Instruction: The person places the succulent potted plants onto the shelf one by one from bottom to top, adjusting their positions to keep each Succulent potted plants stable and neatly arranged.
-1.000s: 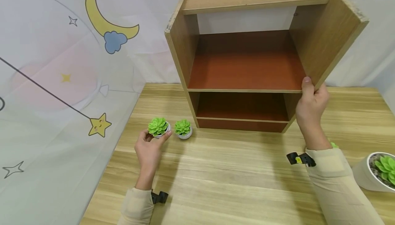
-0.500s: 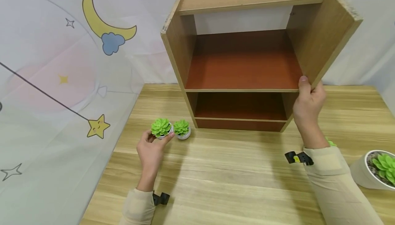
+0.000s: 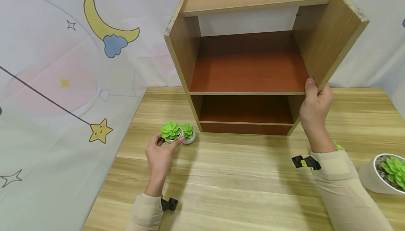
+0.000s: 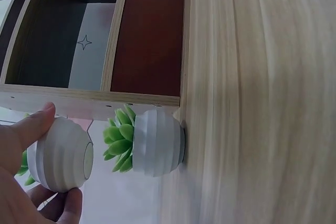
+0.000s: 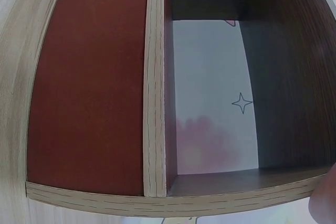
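Note:
My left hand pinches a small potted succulent, bright green in a white pot, between thumb and fingers. In the left wrist view, the ribbed pot is raised off the tabletop, its base showing. A second small succulent stands on the table just right of it, beside the cabinet's left corner. My right hand grips the right side panel of an open wooden cabinet at middle-shelf height, thumb on the inner side. The right wrist view shows mostly the cabinet's lower compartment, with a fingertip at the edge.
A larger white pot with a green succulent stands at the table's right. Some green leaves peek out behind the right sleeve. The wood-grain table meets a printed curtain on the left and at the back.
My left hand has carried its succulent to the right, so it now overlaps the standing one in the head view. The right hand keeps its grip on the cabinet.

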Action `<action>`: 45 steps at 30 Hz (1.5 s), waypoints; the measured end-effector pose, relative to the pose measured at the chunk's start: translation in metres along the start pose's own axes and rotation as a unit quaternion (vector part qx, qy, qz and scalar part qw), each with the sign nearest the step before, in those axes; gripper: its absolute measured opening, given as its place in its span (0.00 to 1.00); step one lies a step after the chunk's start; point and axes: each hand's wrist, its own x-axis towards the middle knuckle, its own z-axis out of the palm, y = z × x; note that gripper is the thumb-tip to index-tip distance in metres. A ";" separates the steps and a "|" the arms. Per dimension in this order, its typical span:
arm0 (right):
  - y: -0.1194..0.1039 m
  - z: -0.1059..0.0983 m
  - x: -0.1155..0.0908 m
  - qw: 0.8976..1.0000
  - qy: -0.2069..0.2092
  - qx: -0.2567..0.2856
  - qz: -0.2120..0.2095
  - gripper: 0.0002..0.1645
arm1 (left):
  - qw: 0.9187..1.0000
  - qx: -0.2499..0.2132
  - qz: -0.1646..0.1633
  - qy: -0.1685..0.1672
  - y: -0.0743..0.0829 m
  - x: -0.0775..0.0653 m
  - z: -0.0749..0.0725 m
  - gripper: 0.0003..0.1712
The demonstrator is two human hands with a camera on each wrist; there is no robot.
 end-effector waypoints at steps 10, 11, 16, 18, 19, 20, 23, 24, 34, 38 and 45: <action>-0.005 0.001 -0.002 1.000 0.000 -0.005 -0.003 0.18 | 1.000 0.021 0.007 0.003 0.000 -0.004 0.012 0.41; -0.005 0.001 -0.002 1.000 0.000 -0.004 -0.004 0.18 | 1.000 0.021 0.009 0.003 0.000 -0.004 0.014 0.40; -0.001 0.000 -0.001 1.000 0.008 0.007 0.002 0.16 | 1.000 0.022 0.012 -0.003 0.002 -0.006 0.019 0.40; 0.000 0.000 -0.001 1.000 0.010 0.006 0.002 0.16 | 1.000 0.024 0.015 -0.006 0.003 -0.007 0.020 0.39; 0.000 0.000 -0.001 1.000 0.009 0.004 0.002 0.16 | 1.000 0.025 0.017 -0.006 0.003 -0.007 0.021 0.38; 0.000 0.000 -0.001 1.000 0.008 0.002 0.001 0.17 | 1.000 0.022 0.020 -0.005 0.003 -0.008 0.022 0.38; 0.000 0.000 -0.001 1.000 0.004 -0.007 -0.001 0.18 | 0.999 0.019 0.025 -0.005 0.003 -0.009 0.024 0.38; 0.001 0.000 -0.001 1.000 0.004 -0.007 0.000 0.17 | 1.000 0.018 0.025 -0.006 0.004 -0.010 0.025 0.38; 0.003 0.000 0.000 1.000 0.010 -0.006 0.001 0.15 | 0.999 0.021 0.045 -0.010 0.005 -0.013 0.032 0.35; 0.004 -0.001 0.000 1.000 0.009 -0.011 0.001 0.16 | 0.999 0.020 0.050 -0.011 0.005 -0.015 0.033 0.33; 0.003 0.000 0.001 1.000 0.009 -0.011 -0.003 0.14 | 0.999 0.002 0.047 -0.018 0.005 -0.018 0.039 0.34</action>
